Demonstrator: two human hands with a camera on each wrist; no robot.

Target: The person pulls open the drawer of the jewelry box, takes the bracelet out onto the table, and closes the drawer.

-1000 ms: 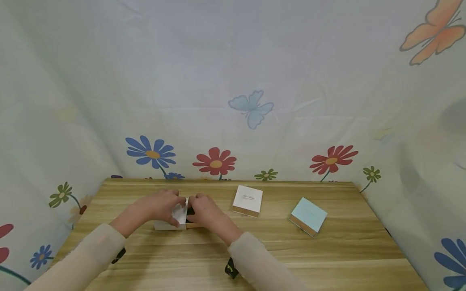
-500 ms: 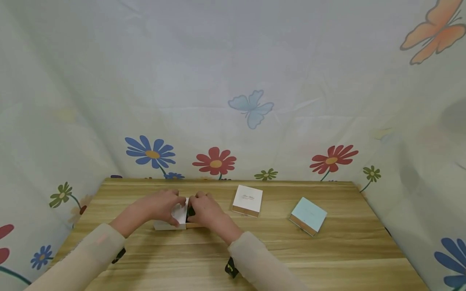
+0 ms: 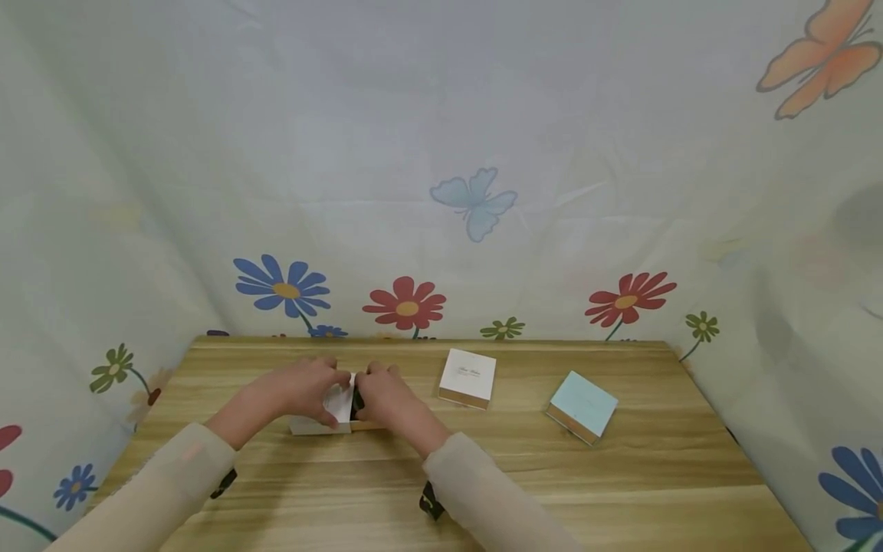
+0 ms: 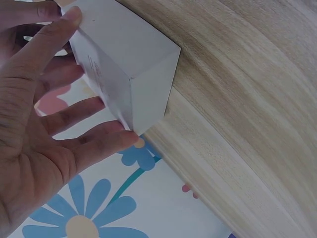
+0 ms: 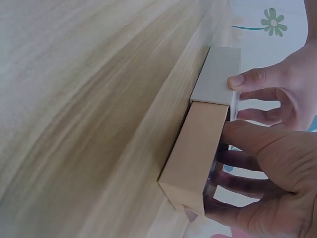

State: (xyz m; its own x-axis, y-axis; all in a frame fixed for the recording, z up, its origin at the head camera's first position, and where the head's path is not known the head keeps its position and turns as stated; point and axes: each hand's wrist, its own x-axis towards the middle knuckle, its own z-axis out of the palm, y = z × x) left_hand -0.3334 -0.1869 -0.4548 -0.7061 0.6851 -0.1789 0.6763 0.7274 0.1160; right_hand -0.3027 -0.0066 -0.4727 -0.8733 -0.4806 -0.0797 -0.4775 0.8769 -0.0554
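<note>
A white slide-out box [image 3: 320, 426] lies on the left part of the table, its tan drawer [image 5: 195, 144] partly pulled out to the right. My left hand [image 3: 313, 389] holds the white sleeve, thumb on the near edge and fingertips along the far edge. Over the drawer, my right hand [image 3: 386, 395] bends its fingers down into the opening around a dark object [image 3: 357, 405], mostly hidden by the hand. In the right wrist view, the thumb sits near the sleeve's mouth and the other fingers reach inside the drawer. A small pull tab [image 5: 190, 214] sticks out at the drawer's end.
A closed white box [image 3: 467, 377] with a tan side stands right of the hands. Farther right sits a pale blue box [image 3: 582, 406], turned at an angle. The wooden table [image 3: 552, 498] ends at a flower-printed cloth [image 3: 552, 253] behind.
Both hands stay at the box in nearly the same place. The right fingers and dark object shift very slightly, and the whole head view moves a little.
</note>
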